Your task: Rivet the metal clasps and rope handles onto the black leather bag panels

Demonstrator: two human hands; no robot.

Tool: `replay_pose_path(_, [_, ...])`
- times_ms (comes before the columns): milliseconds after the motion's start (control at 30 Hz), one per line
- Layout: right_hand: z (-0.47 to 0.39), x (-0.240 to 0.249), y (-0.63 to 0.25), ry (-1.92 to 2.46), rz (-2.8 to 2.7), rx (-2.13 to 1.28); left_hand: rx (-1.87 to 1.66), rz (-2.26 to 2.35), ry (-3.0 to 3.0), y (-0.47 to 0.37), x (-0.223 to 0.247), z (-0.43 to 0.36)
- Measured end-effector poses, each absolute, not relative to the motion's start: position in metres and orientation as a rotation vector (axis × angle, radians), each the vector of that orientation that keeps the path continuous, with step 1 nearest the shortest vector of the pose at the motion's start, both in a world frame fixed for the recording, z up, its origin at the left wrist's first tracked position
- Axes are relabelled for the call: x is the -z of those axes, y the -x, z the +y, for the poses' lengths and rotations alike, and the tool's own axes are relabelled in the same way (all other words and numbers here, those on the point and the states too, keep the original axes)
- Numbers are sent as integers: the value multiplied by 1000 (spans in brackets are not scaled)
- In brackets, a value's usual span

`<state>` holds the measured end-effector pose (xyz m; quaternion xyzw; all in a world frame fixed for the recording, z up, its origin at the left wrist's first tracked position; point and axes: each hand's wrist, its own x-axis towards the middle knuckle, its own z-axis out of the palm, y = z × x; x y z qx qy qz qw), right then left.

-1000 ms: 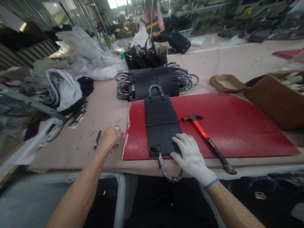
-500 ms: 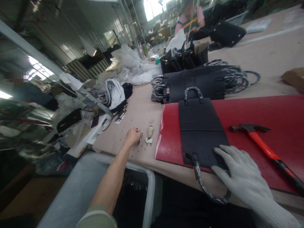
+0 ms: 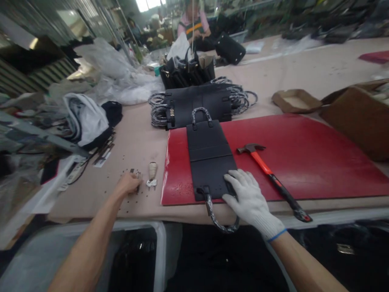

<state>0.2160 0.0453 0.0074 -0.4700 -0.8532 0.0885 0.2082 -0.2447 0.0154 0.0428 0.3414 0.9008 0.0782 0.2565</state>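
Left hand [image 3: 129,183] bare, over the beige table [image 3: 121,152], fingers curled shut on a slim metal piece [image 3: 138,184] – too blurry to say what kind. Small dark bits lie scattered around it. Two-pronged tool [image 3: 152,174] with a wrapped grip sits just beside, between that hand and the red board [image 3: 288,158].

Right hand [image 3: 246,196] is in a white knit glove, open, palm down, fingers on the lower right corner of the black panel [image 3: 209,156]. Panel lies flat near the left end of the red board, one patterned loop handle at the far end; the near handle [image 3: 217,221] extends past the table edge.

Claw hammer [image 3: 267,170] lies right of the panel, head on the board, grip end past its near edge. Stacked black panels [image 3: 200,103] with loop handles are behind the board, black bags [image 3: 188,73] beyond those. Shallow brown tray [image 3: 294,101] far right, next to a brown box [image 3: 358,121]. One person [image 3: 194,26] across the table – hands unclear.
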Motion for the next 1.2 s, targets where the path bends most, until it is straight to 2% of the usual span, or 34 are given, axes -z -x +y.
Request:
replay_pose_path(67, [44,-10,-215,1318,-2361,-274,-370,2424,-924,242,-52,10])
replay_pose_path(133, [43,-12,-215,1326,-2352,-305,-721,2327,-886,225,-63,6])
replay_pose_path(200, [42,-14,-215,1340,-2349,-330,-1172,2082,-805,189,-72,6])
replay_pose_path(267, [42,-15,-214,1349,-2351,-335,-1405,1803,-780,138,-75,11])
replay_pose_path(400, [42,-15,-214,1340,-2365,-317,-1408,1455,-910,33,-62,27])
replay_pose_path(533, [41,-13,-215,1331,-2348,-316,-1344,1369,-1035,-14,-39,35])
replay_pose_path(800, [39,-12,-215,1339,-2322,-337,-1324,1398,-1090,-15,-16,26])
replay_pose_path(1200, [39,-11,-216,1331,-2313,-376,-1268,1465,-1215,-19,-16,26])
